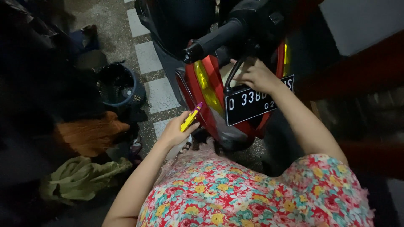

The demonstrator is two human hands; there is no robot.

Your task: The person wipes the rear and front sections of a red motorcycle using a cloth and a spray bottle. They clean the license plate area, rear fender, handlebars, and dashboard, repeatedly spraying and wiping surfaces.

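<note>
I look down at the front of a red and black motor scooter [214, 90]. My left hand [176, 128] is shut on a small yellow tool with a purple tip [191, 117], held against the scooter's red panel by the yellow lamp [206, 86]. My right hand [256, 75] rests on the scooter's front just above the black number plate [252, 103], fingers curled against the bodywork; I cannot tell whether it grips anything. A black handlebar grip [214, 40] juts out above both hands.
A dark round basket [120, 86] stands on the tiled floor at the left. Orange cloth [90, 134] and green cloth [82, 176] lie heaped below it. A red railing [353, 71] runs along the right. My flowered garment [252, 193] fills the bottom of the view.
</note>
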